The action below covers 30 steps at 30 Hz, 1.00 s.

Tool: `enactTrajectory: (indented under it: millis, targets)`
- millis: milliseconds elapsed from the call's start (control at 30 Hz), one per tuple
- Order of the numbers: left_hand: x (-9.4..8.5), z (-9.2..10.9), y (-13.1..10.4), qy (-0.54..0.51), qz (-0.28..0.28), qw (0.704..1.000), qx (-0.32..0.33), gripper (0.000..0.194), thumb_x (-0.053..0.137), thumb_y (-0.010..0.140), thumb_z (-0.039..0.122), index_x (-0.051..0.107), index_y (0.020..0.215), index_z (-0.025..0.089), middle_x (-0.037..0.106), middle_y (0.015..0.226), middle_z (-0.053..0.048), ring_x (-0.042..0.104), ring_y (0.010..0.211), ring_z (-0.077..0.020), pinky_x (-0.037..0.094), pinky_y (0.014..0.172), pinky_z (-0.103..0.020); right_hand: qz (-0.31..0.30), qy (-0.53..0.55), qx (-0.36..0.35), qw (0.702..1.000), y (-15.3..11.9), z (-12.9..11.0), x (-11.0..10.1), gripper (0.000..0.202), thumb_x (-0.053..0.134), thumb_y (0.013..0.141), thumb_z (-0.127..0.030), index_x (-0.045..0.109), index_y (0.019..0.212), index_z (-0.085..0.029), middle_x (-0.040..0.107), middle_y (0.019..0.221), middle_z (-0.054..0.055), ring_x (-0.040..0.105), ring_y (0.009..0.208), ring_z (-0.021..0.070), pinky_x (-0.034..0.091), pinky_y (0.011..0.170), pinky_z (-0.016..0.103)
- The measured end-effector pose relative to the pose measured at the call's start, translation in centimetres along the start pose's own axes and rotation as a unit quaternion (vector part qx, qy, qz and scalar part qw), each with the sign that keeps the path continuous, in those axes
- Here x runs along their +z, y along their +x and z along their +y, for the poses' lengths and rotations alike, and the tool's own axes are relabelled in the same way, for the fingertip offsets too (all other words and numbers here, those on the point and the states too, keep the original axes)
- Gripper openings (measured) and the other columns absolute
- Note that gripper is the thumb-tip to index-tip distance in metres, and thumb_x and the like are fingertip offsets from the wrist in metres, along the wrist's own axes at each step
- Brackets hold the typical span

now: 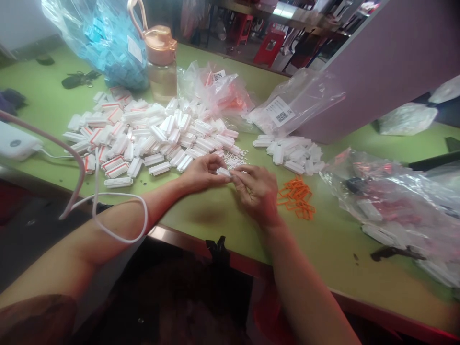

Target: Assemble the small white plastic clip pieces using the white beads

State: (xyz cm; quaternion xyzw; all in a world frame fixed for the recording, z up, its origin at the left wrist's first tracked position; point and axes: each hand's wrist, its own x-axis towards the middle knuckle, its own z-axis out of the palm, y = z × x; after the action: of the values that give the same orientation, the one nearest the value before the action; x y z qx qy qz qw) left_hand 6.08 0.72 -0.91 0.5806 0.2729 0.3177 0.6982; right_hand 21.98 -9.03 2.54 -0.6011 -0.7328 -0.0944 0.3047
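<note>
Between my two hands, over the front part of the green table, is a small white plastic piece. My left hand pinches it from the left. The fingertips of my right hand are closed at its right end; whether they hold something tiny is hidden. Just behind the hands lies a scatter of tiny white bits. A large heap of white plastic housings, some with orange edges, spreads to the left and behind. Orange rectangular frames lie right of my right hand, with translucent white pieces beyond them.
A drinking bottle stands behind the heap beside a bag of blue parts. Clear bags lie at the back, and another bag is at right. A white cable loops over my left forearm. A grey partition rises at right.
</note>
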Motion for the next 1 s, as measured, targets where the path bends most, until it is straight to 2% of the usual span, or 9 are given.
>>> enactTrajectory:
  millis: [133, 200, 333, 400, 500, 600, 733, 900, 1000]
  targets:
    - [0.2, -0.1, -0.1, -0.01, 0.021, 1.0, 0.0, 0.036, 0.082, 0.058, 0.028, 0.059, 0.082, 0.013, 0.061, 0.062, 0.003, 0.054, 0.055, -0.0052, 0.039, 0.054, -0.018, -0.025, -0.05, -0.018, 0.998, 0.1, -0.6, 0.3, 0.024, 0.053, 0.095, -0.032, 0.073, 0.106, -0.026, 0.072, 0.108, 0.005, 0.059, 0.094, 0.0214, 0.037, 0.078, 0.038]
    - [0.2, -0.2, -0.1, -0.019, 0.023, 1.0, -0.003, 0.037, 0.083, 0.058, 0.029, 0.058, 0.08, 0.013, 0.061, 0.062, 0.003, 0.054, 0.055, -0.0055, 0.04, 0.054, -0.019, -0.026, -0.009, 0.0, 1.0, 0.1, -0.3, 0.3, 0.025, 0.051, 0.095, -0.033, 0.073, 0.105, -0.026, 0.07, 0.11, 0.006, 0.06, 0.096, 0.0213, 0.039, 0.079, 0.037]
    - [0.2, 0.0, 0.2, -0.022, 0.026, 0.999, -0.001, 0.042, 0.085, 0.054, 0.028, 0.057, 0.082, 0.014, 0.067, 0.071, 0.0, 0.06, 0.062, -0.0088, 0.045, 0.06, -0.022, -0.019, 0.109, 0.094, 0.989, 0.0, 1.7, -0.4, 0.027, 0.051, 0.094, -0.038, 0.073, 0.098, -0.023, 0.069, 0.101, 0.008, 0.062, 0.093, 0.0206, 0.045, 0.077, 0.035]
    - [0.1, 0.1, 0.3, -0.011, 0.035, 0.999, -0.002, 0.042, 0.084, 0.055, 0.029, 0.056, 0.082, 0.014, 0.066, 0.07, 0.001, 0.06, 0.062, -0.0089, 0.045, 0.06, -0.022, -0.071, 0.091, 0.123, 0.986, -0.1, 2.6, -0.9, 0.022, 0.056, 0.09, -0.038, 0.072, 0.088, -0.023, 0.07, 0.091, 0.006, 0.062, 0.085, 0.0203, 0.043, 0.072, 0.034]
    - [0.0, 0.2, 0.3, 0.013, 0.042, 0.999, -0.004, 0.042, 0.084, 0.055, 0.031, 0.057, 0.082, 0.014, 0.064, 0.068, 0.001, 0.058, 0.062, -0.0085, 0.045, 0.061, -0.023, -0.167, 0.025, 0.119, 0.978, -0.3, 3.1, -1.2, 0.013, 0.063, 0.084, -0.034, 0.07, 0.078, -0.024, 0.071, 0.083, 0.003, 0.061, 0.079, 0.0198, 0.038, 0.068, 0.033]
    - [-0.2, 0.1, 0.4, 0.044, 0.04, 0.998, 0.003, 0.042, 0.085, 0.055, 0.032, 0.058, 0.082, 0.013, 0.064, 0.07, 0.001, 0.059, 0.065, -0.0086, 0.045, 0.063, -0.022, -0.205, -0.023, 0.089, 0.974, -0.3, 3.0, -0.8, 0.013, 0.062, 0.084, -0.029, 0.067, 0.073, -0.024, 0.07, 0.08, 0.003, 0.059, 0.078, 0.0202, 0.032, 0.066, 0.033]
    - [-0.2, -0.2, 0.4, 0.062, 0.033, 0.998, 0.004, 0.041, 0.084, 0.056, 0.032, 0.059, 0.083, 0.014, 0.063, 0.068, 0.002, 0.058, 0.063, -0.0076, 0.045, 0.062, -0.021, -0.183, -0.018, 0.086, 0.979, -0.1, 2.7, -0.7, 0.015, 0.057, 0.086, -0.027, 0.065, 0.073, -0.023, 0.069, 0.076, 0.004, 0.058, 0.075, 0.0201, 0.031, 0.064, 0.033]
    - [0.2, 0.2, -0.1, 0.05, -0.019, 0.999, -0.007, 0.042, 0.084, 0.058, 0.034, 0.058, 0.085, 0.014, 0.067, 0.074, -0.001, 0.061, 0.066, -0.0091, 0.046, 0.063, -0.022, -0.092, 0.153, 0.163, 0.97, 0.3, 1.5, -1.4, 0.015, 0.055, 0.088, -0.033, 0.064, 0.085, -0.022, 0.067, 0.077, 0.002, 0.057, 0.069, 0.0164, 0.041, 0.064, 0.03]
    - [0.4, 0.7, -0.3, 0.059, -0.039, 0.997, -0.02, 0.042, 0.083, 0.058, 0.035, 0.058, 0.084, 0.014, 0.065, 0.072, 0.0, 0.059, 0.063, -0.0089, 0.044, 0.06, -0.022, -0.061, 0.213, 0.171, 0.96, 0.3, 0.8, -1.1, 0.014, 0.057, 0.088, -0.034, 0.063, 0.084, -0.022, 0.066, 0.08, 0.002, 0.057, 0.072, 0.0156, 0.045, 0.069, 0.03]
